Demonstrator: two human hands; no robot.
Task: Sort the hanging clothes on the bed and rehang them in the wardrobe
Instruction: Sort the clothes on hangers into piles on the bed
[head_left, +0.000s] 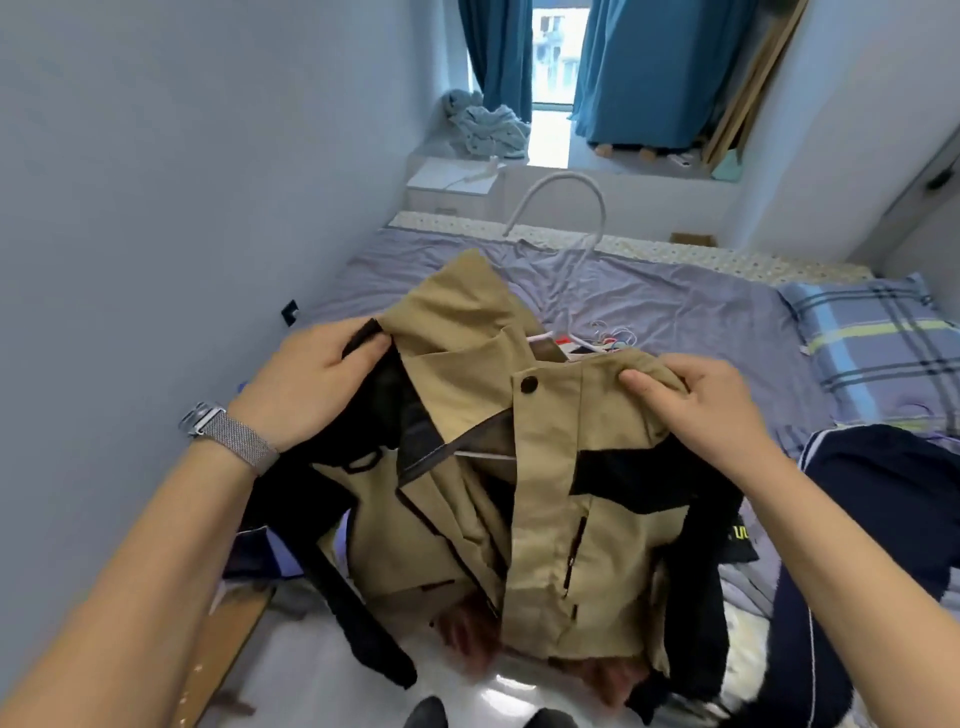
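Left hand (311, 379) pinching tan jacket (524, 483) collar edge, right hand (711, 410) gripping shoulder. I'd square shoulders on white hanger (561, 249), hook free, before lifting.

Your forearms are bare, no sleeves visible in frame. Left wrist, at left of frame, carries a watch (200, 417) on a silver mesh band with metal clasp. Right wrist carries nothing.
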